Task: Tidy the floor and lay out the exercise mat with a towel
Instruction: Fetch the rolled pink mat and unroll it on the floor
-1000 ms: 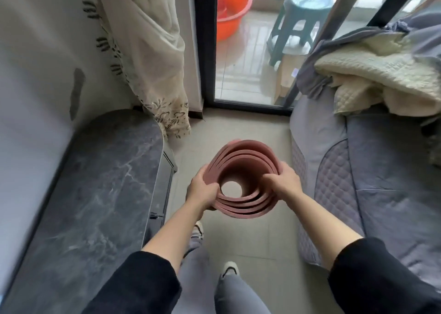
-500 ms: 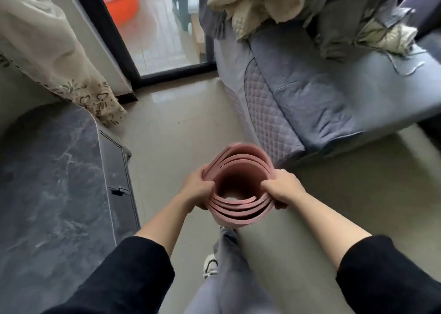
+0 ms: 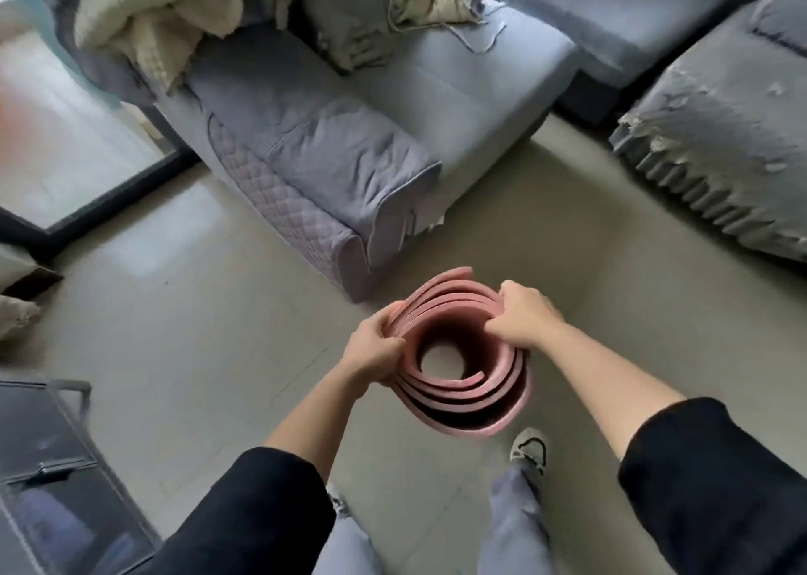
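A pink exercise mat (image 3: 463, 404), loosely rolled, stands on end in front of me, so I look down into its coils. My left hand (image 3: 371, 349) grips the roll's left rim. My right hand (image 3: 524, 312) grips the upper right rim, fingers hooked over the layers. The roll hangs above the beige tiled floor (image 3: 196, 334), just over my right shoe (image 3: 529, 448). No towel can be picked out with certainty.
A grey sofa (image 3: 349, 146) with a cream blanket (image 3: 153, 20) and crumpled cloths stands straight ahead. Another worn grey sofa section (image 3: 720, 137) is at the right. A dark marbled cabinet (image 3: 48, 478) is at the lower left, a glass door frame (image 3: 100, 207) at the left.
The view has swung right, from the balcony door and cabinet toward the sofas. Both hands still hold the rolled mat, which has moved right with me.
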{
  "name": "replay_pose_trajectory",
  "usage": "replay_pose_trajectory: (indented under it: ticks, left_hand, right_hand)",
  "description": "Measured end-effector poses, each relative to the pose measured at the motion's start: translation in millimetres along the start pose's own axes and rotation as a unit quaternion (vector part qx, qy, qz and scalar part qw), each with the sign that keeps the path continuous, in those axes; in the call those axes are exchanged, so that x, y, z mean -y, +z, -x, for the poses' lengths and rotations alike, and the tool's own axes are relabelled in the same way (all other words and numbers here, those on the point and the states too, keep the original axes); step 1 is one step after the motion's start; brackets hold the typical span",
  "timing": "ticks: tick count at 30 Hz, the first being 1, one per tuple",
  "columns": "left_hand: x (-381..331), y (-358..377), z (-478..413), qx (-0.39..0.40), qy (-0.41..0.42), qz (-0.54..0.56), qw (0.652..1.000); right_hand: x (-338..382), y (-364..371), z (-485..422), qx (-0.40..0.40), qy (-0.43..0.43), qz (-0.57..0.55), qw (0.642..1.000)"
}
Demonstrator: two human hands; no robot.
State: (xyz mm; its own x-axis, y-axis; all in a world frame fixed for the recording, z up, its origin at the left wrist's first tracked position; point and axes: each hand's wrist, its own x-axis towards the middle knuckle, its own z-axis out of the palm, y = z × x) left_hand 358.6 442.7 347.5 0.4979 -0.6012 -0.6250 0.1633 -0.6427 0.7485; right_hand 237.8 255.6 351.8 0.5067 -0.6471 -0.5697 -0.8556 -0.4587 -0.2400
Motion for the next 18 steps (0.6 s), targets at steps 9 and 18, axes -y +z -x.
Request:
replay_pose_trajectory:
  ticks: [9,18]
  left_hand:
    - [-96,207,-126,-0.015,0.047,-0.079,0.996]
    - [-131,333,-255,-0.061,0.07,-0.075,0.993]
  right_hand:
    - [-214,-67,-92,-0.033,-0.051,0.024,0.998]
    - [-323,-97,-191,-0.213,-0.063,0.099,0.97]
